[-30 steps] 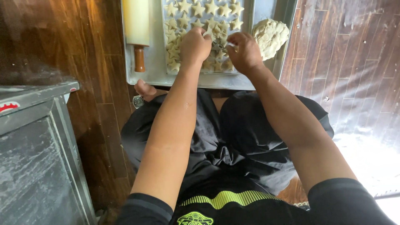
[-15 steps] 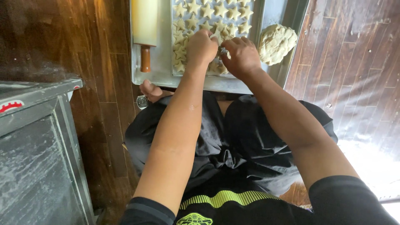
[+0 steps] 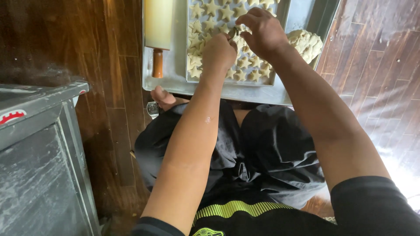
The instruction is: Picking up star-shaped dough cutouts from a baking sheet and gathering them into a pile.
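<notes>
A shallow metal tray (image 3: 199, 79) lies on the floor in front of my crossed legs. It holds several pale star-shaped dough pieces (image 3: 227, 13). My left hand (image 3: 218, 50) hovers over the stars with its fingers curled. My right hand (image 3: 262, 30) is just beyond it, fingers bent down. The fingertips of both hands meet on a small dark piece (image 3: 234, 31) between them; what it is stays unclear. A lump of leftover dough (image 3: 306, 41) sits just right of my right hand.
A wooden rolling pin (image 3: 158, 22) lies on the left part of a bigger metal sheet (image 3: 175, 83) under the tray. My bare foot (image 3: 162, 97) and a small metal object (image 3: 152, 109) are by its near edge. A dusty grey metal box (image 3: 39, 153) stands at the left.
My two hands have drawn closer together over the stars, fingertips now meeting. The camera has tipped, so the tray sits slightly lower in view.
</notes>
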